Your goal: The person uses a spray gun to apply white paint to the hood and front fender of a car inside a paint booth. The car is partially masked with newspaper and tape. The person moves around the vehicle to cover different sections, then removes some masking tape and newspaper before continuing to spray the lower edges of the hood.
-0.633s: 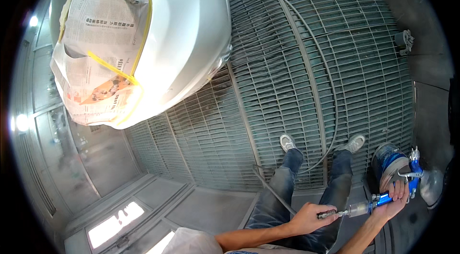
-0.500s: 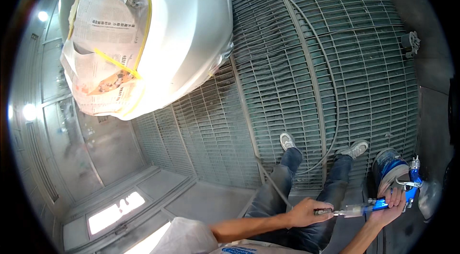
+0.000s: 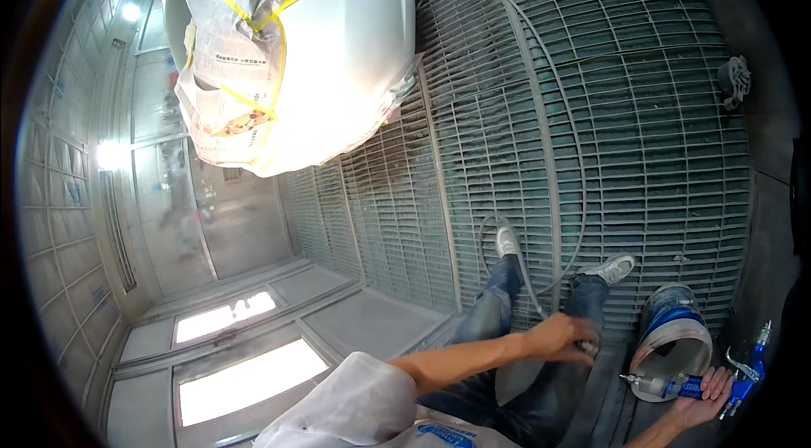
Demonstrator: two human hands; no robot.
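Observation:
My right hand (image 3: 705,397) grips the handle of a blue spray gun (image 3: 747,376) with a silver trigger lever, at the lower right. A clear cylindrical piece with a metal fitting (image 3: 630,379) extends from the handle's end toward the left. My left hand (image 3: 559,338) is curled round the end of an air hose (image 3: 530,287); a bit of metal coupling shows at its fingers, which are slightly blurred. The coupling and the gun's fitting are apart. Behind the gun's handle stands an open bucket (image 3: 673,331) with a blue band, its inside partly visible.
A white car body (image 3: 355,68), masked with newspaper (image 3: 245,51) and yellow tape, stands at the upper left. The grey hose loops across the floor grating (image 3: 642,152) near my shoes. A grey roll-like object (image 3: 734,82) lies far right. Panelled walls (image 3: 245,203) have bright windows.
The hose end in my left hand has come off the gun's fitting. The gun has moved right, my left hand slightly up. The view has shifted, showing more bucket.

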